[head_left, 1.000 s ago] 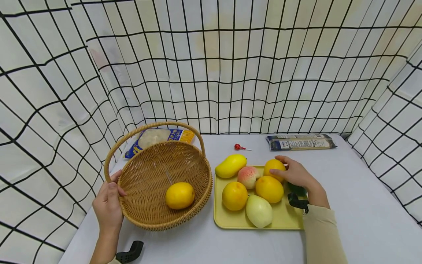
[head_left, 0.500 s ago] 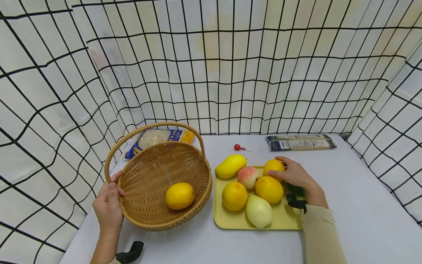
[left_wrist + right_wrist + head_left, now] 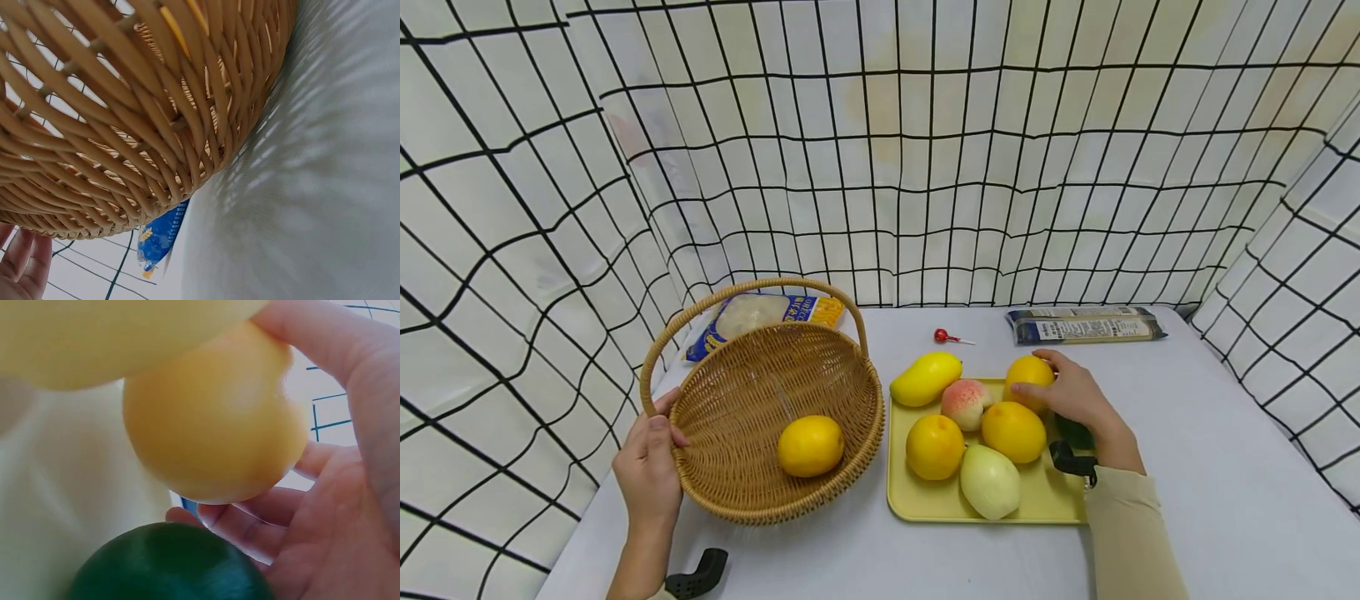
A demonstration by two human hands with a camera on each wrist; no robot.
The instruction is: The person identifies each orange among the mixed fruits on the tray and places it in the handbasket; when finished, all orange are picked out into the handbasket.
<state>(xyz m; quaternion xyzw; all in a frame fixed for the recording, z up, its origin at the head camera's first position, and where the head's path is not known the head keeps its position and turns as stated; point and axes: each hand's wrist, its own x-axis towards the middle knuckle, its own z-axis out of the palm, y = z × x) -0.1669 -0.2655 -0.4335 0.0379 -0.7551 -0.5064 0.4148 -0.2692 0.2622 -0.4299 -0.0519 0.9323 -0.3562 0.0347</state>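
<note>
My left hand [image 3: 649,467] grips the left rim of a wicker basket [image 3: 730,392], which leans toward me; in the left wrist view its weave hides most of the fingers. A lemon [image 3: 810,446] lies inside, low on the right. My right hand [image 3: 1082,404] holds an orange [image 3: 1027,379] between thumb and fingers at the back of the yellow tray [image 3: 917,504]. Another lemon [image 3: 1013,432] is just in front of that orange. Beside the hand sits a dark green fruit [image 3: 169,565], partly hidden by the wrist in the head view.
A mango [image 3: 927,378], a peach [image 3: 966,403], a second orange [image 3: 935,447] and a pale pear [image 3: 990,482] are at the tray. Behind lie a lollipop [image 3: 942,336], a dark packet [image 3: 1086,325] and a blue food bag [image 3: 707,340]. Black netting [image 3: 895,183] encloses the table.
The right hand and the orange in it have shifted slightly to the right. The left hand and basket stay about where they were.
</note>
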